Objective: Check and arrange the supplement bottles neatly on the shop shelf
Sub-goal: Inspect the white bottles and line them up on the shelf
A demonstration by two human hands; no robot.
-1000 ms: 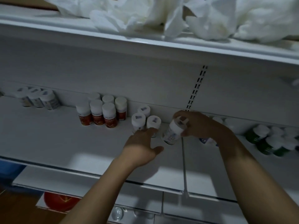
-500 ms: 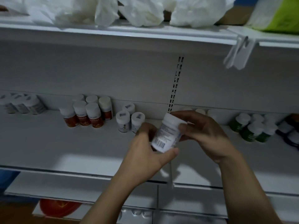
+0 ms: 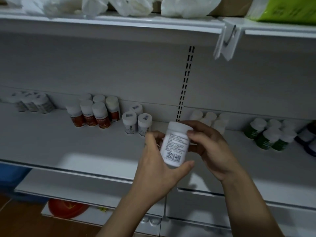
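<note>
A white supplement bottle [image 3: 176, 144] with a barcode label is held upright in front of the shelf [image 3: 68, 144]. My left hand [image 3: 160, 168] cups its base and left side. My right hand [image 3: 210, 147] grips its right side and cap. On the shelf behind stand three white bottles with marked caps [image 3: 135, 120], several orange-labelled bottles [image 3: 95, 113], a grey-labelled group [image 3: 34, 103] at far left, plain white bottles [image 3: 212, 118] behind my right hand, and green bottles [image 3: 270, 134] at right.
An upper shelf [image 3: 119, 23] carries white plastic bags [image 3: 130, 4] and a green pack [image 3: 289, 11]. A loose price-tag holder [image 3: 225, 43] hangs from its edge. A slotted upright [image 3: 186, 82] splits the back panel. Dark bottles [image 3: 307, 139] sit at far right; a red object [image 3: 66, 207] lies below.
The bottle came off the shelf in my right hand. My left hand joined it, and both hands turned it upright with the barcode facing me.
</note>
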